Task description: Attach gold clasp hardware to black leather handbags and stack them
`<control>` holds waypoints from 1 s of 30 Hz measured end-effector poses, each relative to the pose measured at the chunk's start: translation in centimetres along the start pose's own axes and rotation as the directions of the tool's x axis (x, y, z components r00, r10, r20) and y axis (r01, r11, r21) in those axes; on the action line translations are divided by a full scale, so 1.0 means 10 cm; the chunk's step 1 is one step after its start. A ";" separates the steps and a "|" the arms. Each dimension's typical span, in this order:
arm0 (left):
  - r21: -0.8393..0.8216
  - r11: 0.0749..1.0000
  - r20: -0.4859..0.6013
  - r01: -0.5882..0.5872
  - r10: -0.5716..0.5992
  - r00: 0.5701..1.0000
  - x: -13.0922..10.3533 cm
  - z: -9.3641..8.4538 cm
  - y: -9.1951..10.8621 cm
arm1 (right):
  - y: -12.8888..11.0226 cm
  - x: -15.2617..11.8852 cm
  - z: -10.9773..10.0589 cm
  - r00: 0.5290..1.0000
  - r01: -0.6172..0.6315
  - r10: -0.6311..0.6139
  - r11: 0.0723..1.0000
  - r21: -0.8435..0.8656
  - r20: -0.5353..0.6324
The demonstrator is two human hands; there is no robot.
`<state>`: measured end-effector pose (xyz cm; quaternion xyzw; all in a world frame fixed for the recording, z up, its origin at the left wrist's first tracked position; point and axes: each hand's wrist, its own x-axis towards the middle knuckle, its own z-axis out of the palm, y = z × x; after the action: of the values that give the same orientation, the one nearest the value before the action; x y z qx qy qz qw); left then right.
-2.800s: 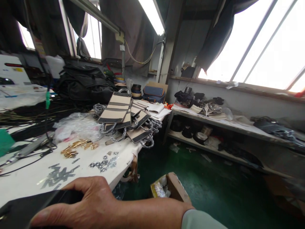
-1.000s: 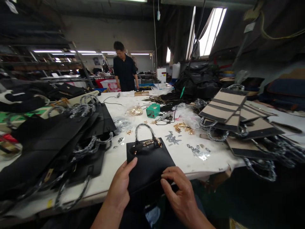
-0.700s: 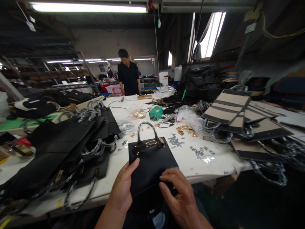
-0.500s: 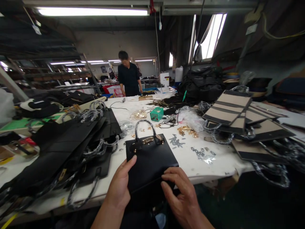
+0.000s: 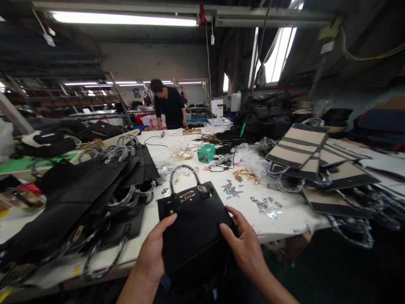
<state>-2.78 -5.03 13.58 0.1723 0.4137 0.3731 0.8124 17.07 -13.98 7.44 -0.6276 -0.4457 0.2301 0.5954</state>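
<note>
A black handbag (image 5: 193, 230) with a gold-coloured clasp and a plastic-wrapped handle is held at the table's near edge, tilted toward me. My left hand (image 5: 153, 249) grips its left side, thumb on the front face and fingers hidden behind. On the right edge, my right hand (image 5: 245, 242) is closed, its thumb on the front and fingers round the side. Beyond the bag lie grey metal strips (image 5: 232, 189), small metal plates (image 5: 265, 207) and gold-coloured fittings (image 5: 247, 176).
Black bag panels (image 5: 82, 198) with wrapped handles are piled on the left. More panels (image 5: 299, 145), beige side up, overhang the table's right edge. A green box (image 5: 206, 153) with a cord stands mid-table (image 5: 297, 211). At the far end a person (image 5: 171, 105) leans over.
My right hand has shifted up the bag's right edge and now grips it. The bag has turned and moved slightly left. The person at the far end has bent forward.
</note>
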 end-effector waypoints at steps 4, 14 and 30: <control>0.052 0.998 -0.001 0.018 -0.018 1.000 0.17 -0.09 0.01 | 0.03 0.03 -0.01 1.000 -0.011 0.012 0.998 -0.066 0.014; 0.234 0.972 -0.022 0.030 -0.025 0.999 0.85 -0.26 -0.12 | 0.72 0.72 -0.47 0.999 -0.036 0.041 0.955 -0.294 0.013; 0.562 0.817 -0.084 -0.129 0.212 0.974 1.67 -0.42 0.04 | 1.60 2.57 -0.44 0.999 -0.036 0.006 0.599 -0.800 -0.041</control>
<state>-0.06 7.64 2.22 0.4089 0.5438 0.3204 0.6591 38.02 6.75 -0.81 -0.8368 -0.4840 0.0027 0.2560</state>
